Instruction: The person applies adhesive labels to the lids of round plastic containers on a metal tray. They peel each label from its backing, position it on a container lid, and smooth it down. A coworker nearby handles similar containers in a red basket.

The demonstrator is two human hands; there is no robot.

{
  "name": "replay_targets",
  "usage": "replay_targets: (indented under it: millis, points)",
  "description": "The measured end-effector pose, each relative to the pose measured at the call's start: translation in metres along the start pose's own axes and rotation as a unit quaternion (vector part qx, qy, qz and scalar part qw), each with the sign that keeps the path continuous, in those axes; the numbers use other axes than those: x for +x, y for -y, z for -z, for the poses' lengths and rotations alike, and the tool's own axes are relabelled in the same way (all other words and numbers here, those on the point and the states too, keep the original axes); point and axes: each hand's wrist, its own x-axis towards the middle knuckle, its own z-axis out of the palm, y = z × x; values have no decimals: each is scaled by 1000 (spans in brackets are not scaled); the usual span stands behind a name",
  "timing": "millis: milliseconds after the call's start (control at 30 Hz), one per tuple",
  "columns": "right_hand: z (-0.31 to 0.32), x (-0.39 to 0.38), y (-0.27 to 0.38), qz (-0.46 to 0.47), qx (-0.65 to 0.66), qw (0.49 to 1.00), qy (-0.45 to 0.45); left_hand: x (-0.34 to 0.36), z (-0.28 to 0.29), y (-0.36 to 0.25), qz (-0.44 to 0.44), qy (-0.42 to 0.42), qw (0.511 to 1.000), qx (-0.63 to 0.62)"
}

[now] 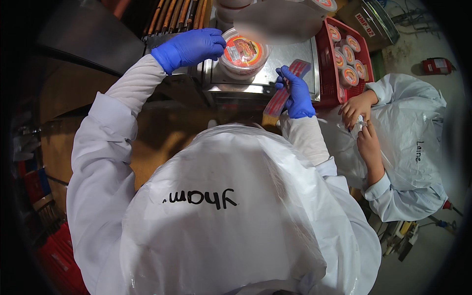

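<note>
A round clear plastic tub [241,54] with an orange and yellow label on its lid stands on a metal surface [275,61]. My left hand [191,48], in a blue glove, is at the tub's left side, its bent fingers pressed to the rim. To the right of the tub, my right hand [297,92], also blue-gloved, is closed on a curved strip of red and purple printed labels [278,102]. One end of the strip sticks up past my fingers, and the other hangs below them. Its middle is hidden by the glove.
A red crate [328,59] at the right holds several small labelled tubs [349,74]. More tubs [232,6] are stacked at the back, beside a blurred pale shape. Wooden-looking sticks [174,14] lie back left. Close on the right, a co-worker's bare hands [363,115] hold something small and white.
</note>
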Motion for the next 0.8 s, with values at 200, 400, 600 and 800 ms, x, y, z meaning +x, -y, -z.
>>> replay_targets:
  millis: [200, 400, 600, 800]
  points:
    - [-8, 4, -25, -52, 11, 999, -11, -5, -25, 5, -60, -80, 995, 21]
    - [-9, 25, -42, -90, 29, 995, 1, 14, -27, 10, -37, 20, 998, -48]
    - [-6, 35, -44, -88, 24, 996, 4, 29, -17, 16, 11, 178, 981, -71]
    - [2, 43, -48, -81, 60, 995, -10, 28, -65, -31, 69, -146, 985, 58]
